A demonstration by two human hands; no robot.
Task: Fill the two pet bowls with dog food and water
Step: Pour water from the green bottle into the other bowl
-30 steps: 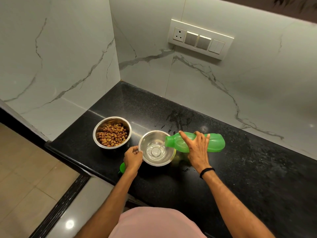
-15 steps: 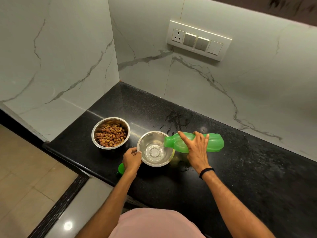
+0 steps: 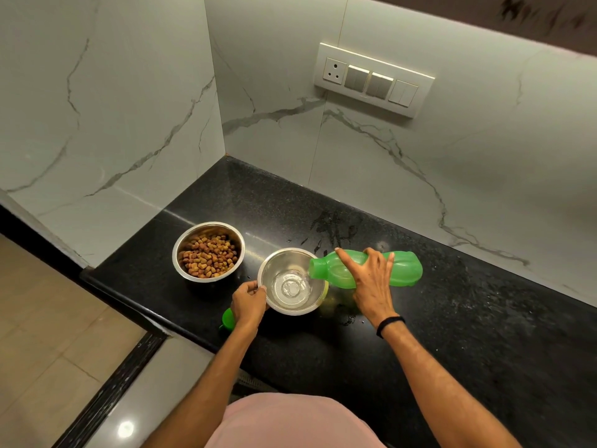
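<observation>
Black counter (image 3: 420, 334); green cap (image 3: 227, 316) (half-hidden)

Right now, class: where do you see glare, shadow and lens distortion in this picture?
Head view: glare spot on the floor strip; bright reflections inside the water bowl; a green cast from the bottle on the counter; wide-angle lens bends the walls and switch panel.

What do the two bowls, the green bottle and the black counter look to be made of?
The two round shiny bowls, one with kibble and one with water, look like polished steel, given their mirror-like glints. The translucent green bottle seems plastic: light glows through it. The speckled black countertop looks like polished granite, though possibly another stone.
</observation>
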